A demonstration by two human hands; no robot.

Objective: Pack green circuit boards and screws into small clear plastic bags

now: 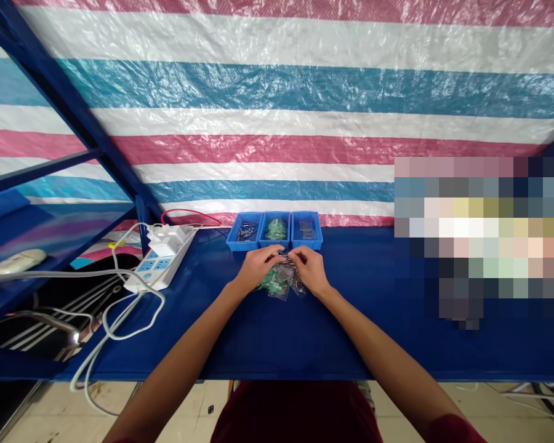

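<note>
Both of my hands meet over a small pile on the blue table, just in front of the blue bins. My left hand [260, 266] has its thumb and fingers pinched together. Facing it, my right hand [310, 269] is closed in a similar pinch. What the fingertips hold is too small to make out. Beneath them lie clear plastic bags [277, 290], some with green contents and some with small dark metal pieces. Behind stand three joined bins: a left bin [231, 242] with screw-like metal pieces, a middle bin [274, 245] with green packets, and a right bin [318, 236] with small greyish pieces.
On the left, a white power strip [159, 263] with plugged-in adapters trails white cables [113, 335] over the table edge. A pale computer mouse [21, 261] rests on a side shelf. Striped sheeting [277, 123] hangs behind the table [286, 351]. The right side is pixelated.
</note>
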